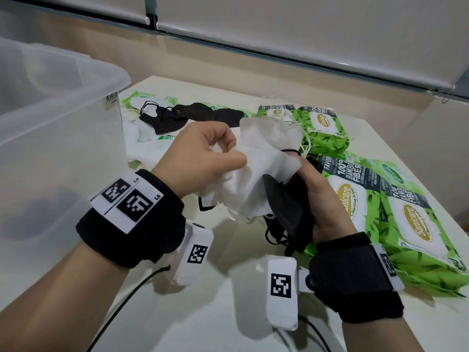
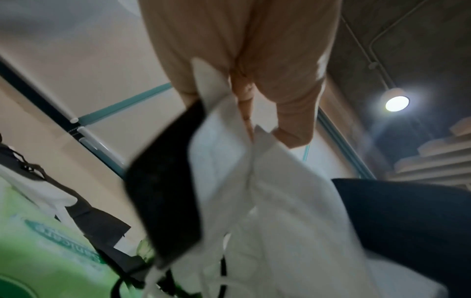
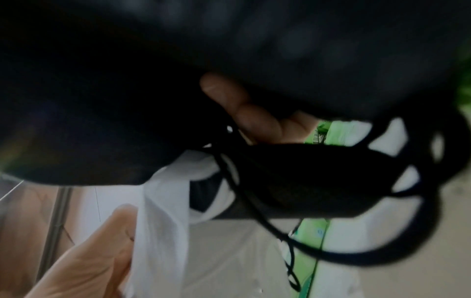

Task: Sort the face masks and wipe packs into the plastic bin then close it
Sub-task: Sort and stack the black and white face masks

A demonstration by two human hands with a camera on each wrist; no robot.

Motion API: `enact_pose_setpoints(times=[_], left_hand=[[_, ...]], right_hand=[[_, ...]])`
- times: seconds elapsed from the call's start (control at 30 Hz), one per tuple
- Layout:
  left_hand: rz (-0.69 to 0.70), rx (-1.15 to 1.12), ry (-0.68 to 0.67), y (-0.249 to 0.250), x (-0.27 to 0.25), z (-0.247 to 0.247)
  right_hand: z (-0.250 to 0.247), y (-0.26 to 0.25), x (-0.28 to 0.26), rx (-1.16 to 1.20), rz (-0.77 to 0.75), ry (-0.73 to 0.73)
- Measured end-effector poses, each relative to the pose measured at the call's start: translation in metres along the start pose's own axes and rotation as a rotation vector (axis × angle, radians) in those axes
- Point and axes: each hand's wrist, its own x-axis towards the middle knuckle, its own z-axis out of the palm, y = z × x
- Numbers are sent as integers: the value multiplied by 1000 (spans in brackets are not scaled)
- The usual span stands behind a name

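Hands at the near middle of the tabletop (image 1: 228,313): left hand (image 1: 200,161) pinches white masks (image 1: 256,174), fingers curled; right hand (image 1: 322,199) is clenched round black masks (image 1: 286,212). The bundle hangs between both grips. The open plastic bin (image 1: 63,128) stands at the left edge, nearer the left hand. Wipe packs (image 1: 416,224) line the right edge; more masks (image 1: 193,115) lie toward the far edge.

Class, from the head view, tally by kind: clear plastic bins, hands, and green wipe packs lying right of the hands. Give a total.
Clear plastic bin: 1
Hands, left hand and right hand: 2
Green wipe packs right of the hands: 5
Total: 8
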Motion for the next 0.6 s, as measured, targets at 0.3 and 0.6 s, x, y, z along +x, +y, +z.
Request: enact_pose_setpoints(times=[0.3,0.6], left_hand=[[42,101,-31,1,-1,0],[-54,-71,100,4,8,-28]], right_hand=[[7,0,-10,-80,-114,-15],[4,-6,-8,-58,-45,185]])
